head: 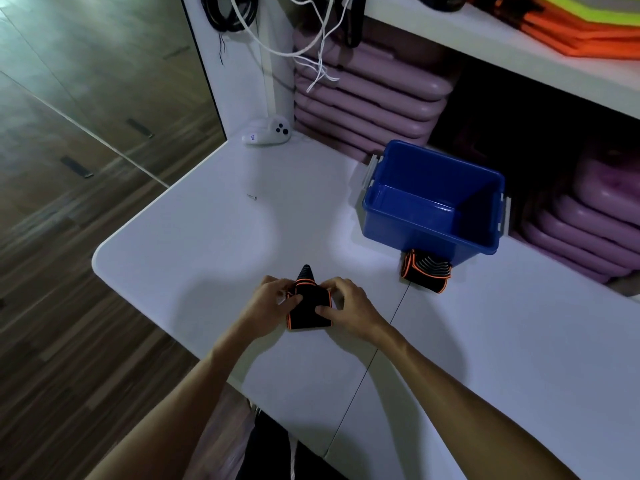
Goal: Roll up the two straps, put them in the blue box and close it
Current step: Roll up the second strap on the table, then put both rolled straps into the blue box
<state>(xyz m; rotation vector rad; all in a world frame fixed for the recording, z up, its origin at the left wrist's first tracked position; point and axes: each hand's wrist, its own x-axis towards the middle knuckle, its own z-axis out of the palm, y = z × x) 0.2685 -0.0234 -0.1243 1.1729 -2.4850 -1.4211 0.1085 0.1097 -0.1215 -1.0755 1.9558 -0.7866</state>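
Note:
A black strap with orange edging (309, 311) lies on the white table (194, 244) in front of me, mostly rolled, its tapered end pointing away. My left hand (272, 297) grips its left side and my right hand (346, 301) grips its right side, thumbs on top. A second black and orange strap (425, 271), rolled up, rests on the table against the near wall of the blue box (429, 233). The box stands open at the right with nothing visible inside. No lid is in view.
A small screw (251, 197) lies mid-table. A white controller (268, 133) sits at the far edge. Stacked purple pads (367, 98) fill the shelf behind the box, with white cords (322, 46) hanging above. The wooden floor (86, 133) is to the left.

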